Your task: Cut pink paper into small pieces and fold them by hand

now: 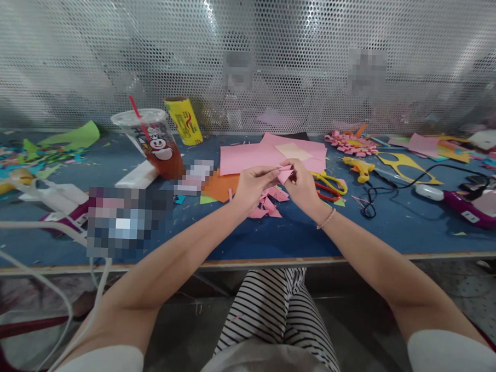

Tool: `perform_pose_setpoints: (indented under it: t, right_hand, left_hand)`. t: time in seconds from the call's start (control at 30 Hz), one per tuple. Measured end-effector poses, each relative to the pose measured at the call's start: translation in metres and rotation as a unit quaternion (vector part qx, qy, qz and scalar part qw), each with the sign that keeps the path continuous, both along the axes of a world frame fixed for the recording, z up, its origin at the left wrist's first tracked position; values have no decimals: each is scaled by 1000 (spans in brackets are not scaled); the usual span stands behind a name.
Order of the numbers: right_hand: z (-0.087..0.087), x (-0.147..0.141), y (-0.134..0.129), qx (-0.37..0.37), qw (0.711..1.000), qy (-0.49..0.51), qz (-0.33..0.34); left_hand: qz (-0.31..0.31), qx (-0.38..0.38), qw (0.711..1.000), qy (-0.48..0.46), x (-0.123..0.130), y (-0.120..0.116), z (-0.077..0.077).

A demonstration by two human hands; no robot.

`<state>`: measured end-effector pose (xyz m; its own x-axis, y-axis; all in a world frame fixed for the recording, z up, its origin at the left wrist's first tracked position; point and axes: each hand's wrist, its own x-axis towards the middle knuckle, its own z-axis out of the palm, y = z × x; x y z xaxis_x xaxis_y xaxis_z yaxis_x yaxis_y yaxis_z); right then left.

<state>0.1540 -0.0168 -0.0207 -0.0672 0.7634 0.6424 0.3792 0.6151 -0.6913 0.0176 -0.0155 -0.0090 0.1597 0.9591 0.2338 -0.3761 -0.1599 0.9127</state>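
Between my two hands is a small piece of pink paper (284,174), bent or folded. My left hand (254,185) pinches its left side with thumb and fingertips. On the other side my right hand (300,184) is closed on the same piece, its fingers curled round the edge. Just beneath the hands lies a loose heap of cut pink paper pieces (269,205). Larger pink sheets (243,157) are spread behind them. Scissors with yellow and red handles (332,185) rest right beside my right hand, and an orange paper (225,186) lies left of my left hand.
A plastic cup (161,146) with a red straw and a yellow can (185,120) stand at the back left. To the right lie a yellow glue gun (358,166), its black cord (400,187), a pink paper ring (350,144) and a purple tool (469,209). White cables (32,227) cross at left.
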Motion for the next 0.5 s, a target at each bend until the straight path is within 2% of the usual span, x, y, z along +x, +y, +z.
perform_pose_setpoints:
  t: [0.2,0.33,0.5]
  right_hand:
    - [0,3,2,13,999,-39,10]
    - [4,4,3,-14,999,-32,11]
    - [9,6,4,-26,999,8,19]
  left_hand:
    - [-23,-48,999,-8,0,-1,2]
    - [-39,-65,997,-13,-1,-1,3]
    - [-26,-55,998,3,-4,3,1]
